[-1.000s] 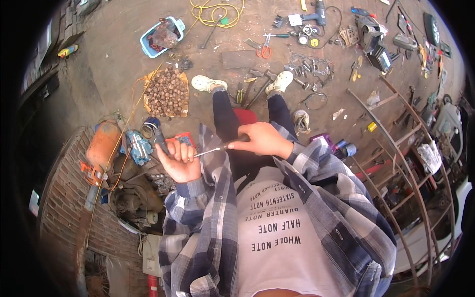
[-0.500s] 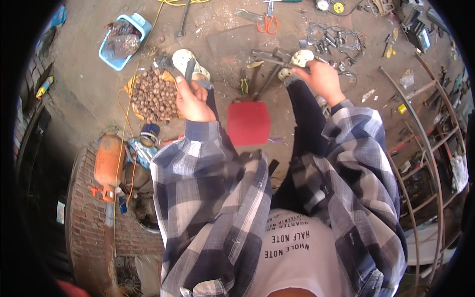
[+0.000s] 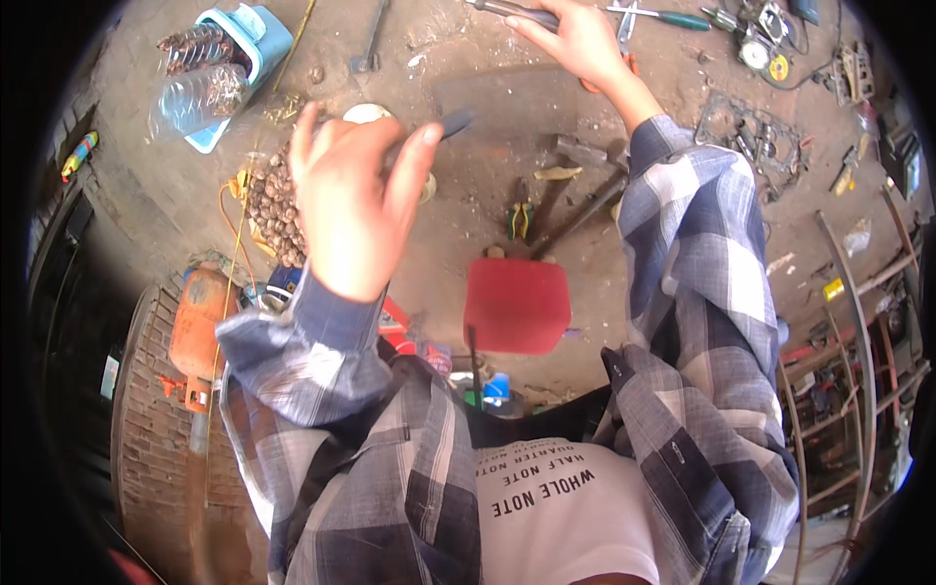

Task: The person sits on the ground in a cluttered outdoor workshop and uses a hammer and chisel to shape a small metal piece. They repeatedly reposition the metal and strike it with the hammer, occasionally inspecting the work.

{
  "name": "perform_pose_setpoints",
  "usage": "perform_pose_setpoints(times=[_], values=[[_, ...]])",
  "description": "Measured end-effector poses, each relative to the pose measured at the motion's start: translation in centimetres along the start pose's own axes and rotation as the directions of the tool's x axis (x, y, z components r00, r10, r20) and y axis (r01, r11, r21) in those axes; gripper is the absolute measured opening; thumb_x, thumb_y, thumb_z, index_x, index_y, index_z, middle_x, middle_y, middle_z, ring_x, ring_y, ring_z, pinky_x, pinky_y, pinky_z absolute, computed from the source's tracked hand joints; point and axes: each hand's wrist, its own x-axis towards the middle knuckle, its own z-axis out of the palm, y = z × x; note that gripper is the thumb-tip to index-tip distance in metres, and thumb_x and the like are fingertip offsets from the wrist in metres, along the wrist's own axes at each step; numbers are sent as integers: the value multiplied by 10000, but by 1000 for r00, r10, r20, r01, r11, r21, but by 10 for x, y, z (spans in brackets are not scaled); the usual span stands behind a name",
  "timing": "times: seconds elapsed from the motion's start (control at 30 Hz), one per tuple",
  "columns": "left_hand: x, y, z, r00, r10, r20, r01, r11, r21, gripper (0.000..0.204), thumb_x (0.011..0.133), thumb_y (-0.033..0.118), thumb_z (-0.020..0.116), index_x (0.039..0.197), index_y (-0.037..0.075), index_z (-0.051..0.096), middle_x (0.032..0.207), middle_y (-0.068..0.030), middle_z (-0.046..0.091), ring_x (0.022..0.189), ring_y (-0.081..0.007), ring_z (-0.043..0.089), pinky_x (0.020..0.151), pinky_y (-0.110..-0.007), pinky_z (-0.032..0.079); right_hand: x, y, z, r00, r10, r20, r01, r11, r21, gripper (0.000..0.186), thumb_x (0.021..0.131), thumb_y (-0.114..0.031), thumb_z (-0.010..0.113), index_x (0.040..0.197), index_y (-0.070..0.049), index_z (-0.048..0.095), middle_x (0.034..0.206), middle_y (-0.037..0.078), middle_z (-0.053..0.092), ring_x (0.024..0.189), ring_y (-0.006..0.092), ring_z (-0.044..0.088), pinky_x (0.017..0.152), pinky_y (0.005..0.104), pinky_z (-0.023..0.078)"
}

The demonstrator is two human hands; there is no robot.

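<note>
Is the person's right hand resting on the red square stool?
No: the right hand reaches for a dark-handled tool on the ground, far beyond the red square stool.

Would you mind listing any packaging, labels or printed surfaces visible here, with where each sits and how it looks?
Clear plastic bottles: crumpled, lying in the light blue tub at upper left on the ground.
White shirt print: dark lettering across the person's chest, bottom centre.
Small yellow tag: flat, on the ground at right by the metal rods.
Round yellow-and-black disc: among the tools at upper right.
No screens or signs.

A dark flat tool [image 3: 453,123], perhaps a file, sticks out tilted from the left hand's [image 3: 351,200] closed grip.
</note>
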Motion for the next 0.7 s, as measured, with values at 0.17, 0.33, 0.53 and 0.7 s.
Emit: perform_pose_setpoints(times=[0.17,0.33,0.53,0.7], values=[[-19,-9,-18,999,44,-22,-35,950,309,231,782,227,711,702,56,578,609,-52,518,663,-243,522,1029,-459,313,40,-13,2,969,-241,-50,242,970,29,410,787,-410,693,851,-8,643,735,202,627,681,335,631,602,398,473],[-59,-4,-33,980,128,-151,-68,934,350,246,781,244,713,773,19,612,669,-90,574,683,-271,553,930,-424,405,37,-67,-1,889,-307,-340,395,890,228,382,793,-363,696,857,11,650,769,198,643,697,291,643,605,385,473],[-115,29,-55,931,-104,-350,106,994,-13,305,798,275,705,822,-24,649,636,-176,586,596,-336,580,558,-370,452,-86,-184,-29,776,-101,-622,489,720,493,370,846,-400,657,806,-32,639,586,17,585,531,114,560,512,284,437],[-121,58,-6,925,163,-343,-193,980,-55,308,836,260,685,914,-37,662,662,-120,646,599,-155,627,551,-279,460,-242,-192,-8,696,392,-602,334,565,754,250,817,-227,693,822,1,590,587,11,513,537,78,456,491,278,378]])
